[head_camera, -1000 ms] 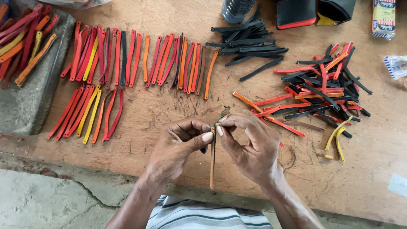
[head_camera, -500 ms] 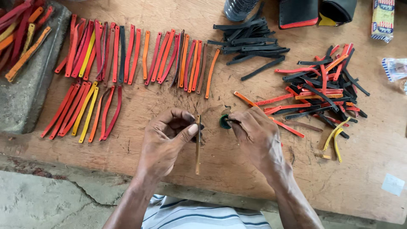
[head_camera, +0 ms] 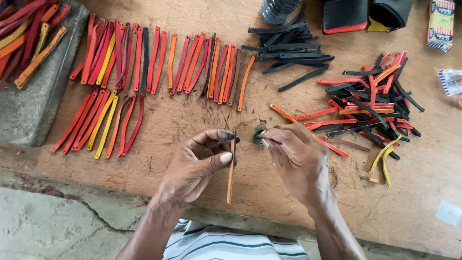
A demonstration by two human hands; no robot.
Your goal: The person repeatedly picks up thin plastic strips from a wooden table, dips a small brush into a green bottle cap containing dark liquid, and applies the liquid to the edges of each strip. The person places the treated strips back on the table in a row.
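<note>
My left hand (head_camera: 195,166) pinches a thin orange strip (head_camera: 231,171) near its top, holding it upright over the wooden table (head_camera: 192,120). My right hand (head_camera: 298,161) is just to the right, fingertips closed on a small green ring-shaped thing (head_camera: 258,137) resting at the table surface. The two hands are a few centimetres apart. What the right fingers grip beyond the ring is hidden.
Rows of red, orange and yellow strips (head_camera: 159,62) lie at the upper left, black strips (head_camera: 288,48) at top centre, and a mixed heap (head_camera: 370,103) at right. A grey stone block (head_camera: 33,96) holds more strips. A bottle base (head_camera: 279,9) and packets sit at the back.
The hands, which met at the top of the strip, have parted. The left keeps the strip and the right has moved aside onto the green ring.
</note>
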